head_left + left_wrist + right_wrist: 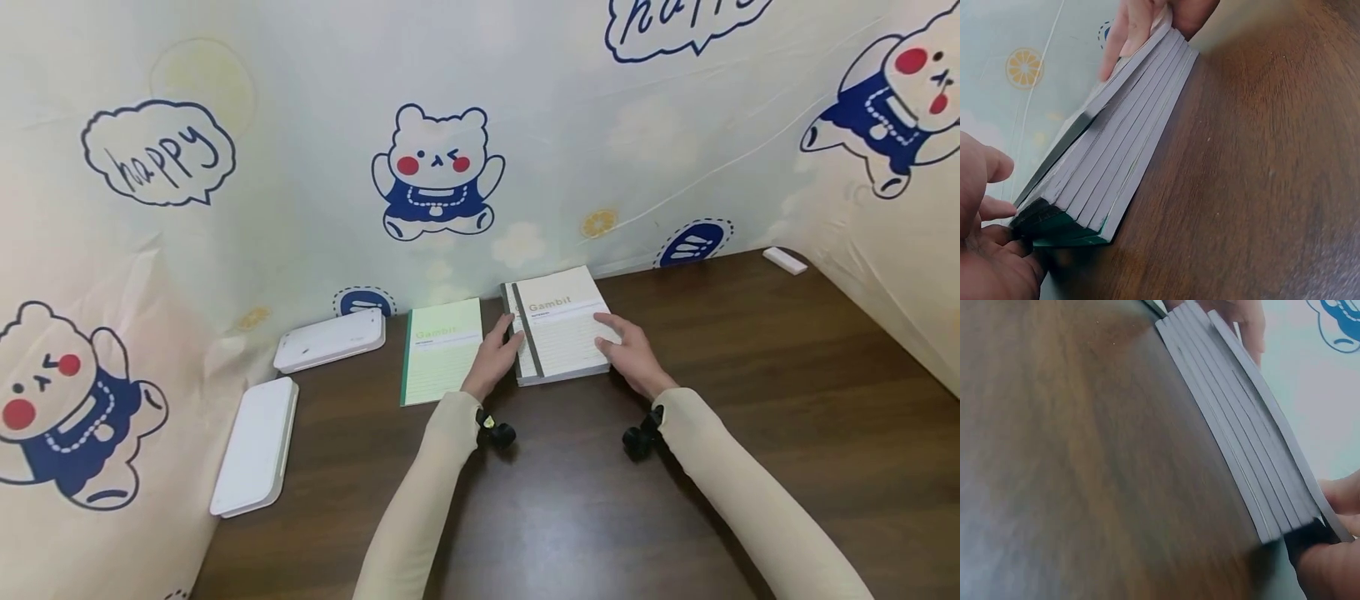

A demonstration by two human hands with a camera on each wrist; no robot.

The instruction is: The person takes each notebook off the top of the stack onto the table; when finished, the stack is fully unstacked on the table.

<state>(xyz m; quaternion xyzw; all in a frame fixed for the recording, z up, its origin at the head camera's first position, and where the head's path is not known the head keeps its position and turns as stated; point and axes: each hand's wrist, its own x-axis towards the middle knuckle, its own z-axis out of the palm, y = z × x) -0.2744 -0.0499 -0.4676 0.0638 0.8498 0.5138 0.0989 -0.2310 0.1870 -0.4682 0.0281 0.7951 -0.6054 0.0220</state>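
A thick stack of notebooks (1119, 140) lies on the table, its page edges showing in both wrist views. On top is a white "Gambit" notebook (573, 337) with a dark spine strip, set a little to the right of those beneath. My left hand (496, 357) is at the stack's left side, its fingertips at the spines. Over on the right side, my right hand (633, 357) pinches the top notebook's edge, fingers on the cover and thumb low at the side. A pale green "Gambit" notebook (442, 342) lies flat just left of the stack, beside my left hand.
Two white flat cases (330, 340) (255, 446) lie at the table's left side. A small white block (784, 261) sits at the far right corner. Printed cloth (525, 167) hangs behind the dark wooden table (750, 400).
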